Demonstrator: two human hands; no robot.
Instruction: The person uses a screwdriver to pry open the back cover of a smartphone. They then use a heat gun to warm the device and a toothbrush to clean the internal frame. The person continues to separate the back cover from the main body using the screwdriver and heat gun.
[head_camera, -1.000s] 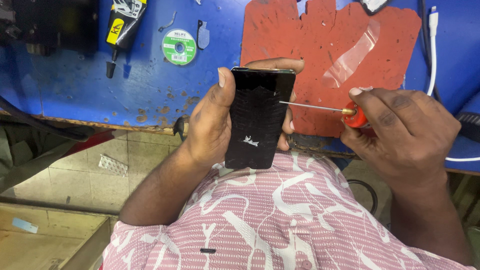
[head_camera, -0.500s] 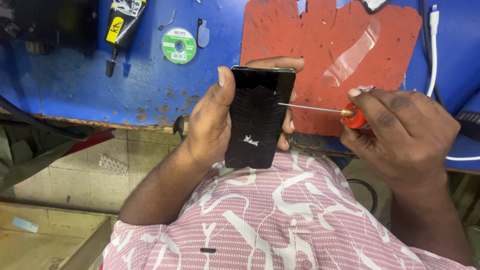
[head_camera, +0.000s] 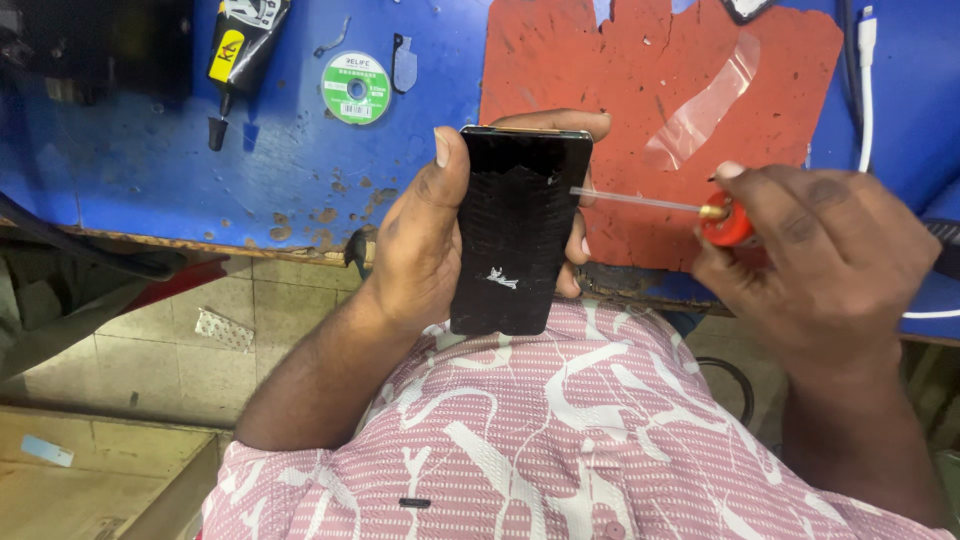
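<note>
Blue counter (head_camera: 260, 190) carried a worn red mat (head_camera: 640, 90) with a strip of clear tape (head_camera: 705, 105) stuck on it; a green-labelled wire spool (head_camera: 356, 88), a black-and-yellow glue tube (head_camera: 238, 50) and a white cable (head_camera: 866, 80) lay further back. Left hand (head_camera: 425, 240) held a black phone (head_camera: 515, 230) upright over the counter edge, grip wrapped around it, thumb on the left edge and fingertips curled round the top and right side. Right hand (head_camera: 830, 250) pinched the red handle of a fine screwdriver (head_camera: 690, 208), shaft level, tip touching the phone's right edge near the top. Judged early stage: phone looked fully closed, no gap at the seam, no loose parts or screws visible on the mat. Whether the tip sat in a screw or a seam, couldn't tell. Opening the housing and everything inside remained.
</note>
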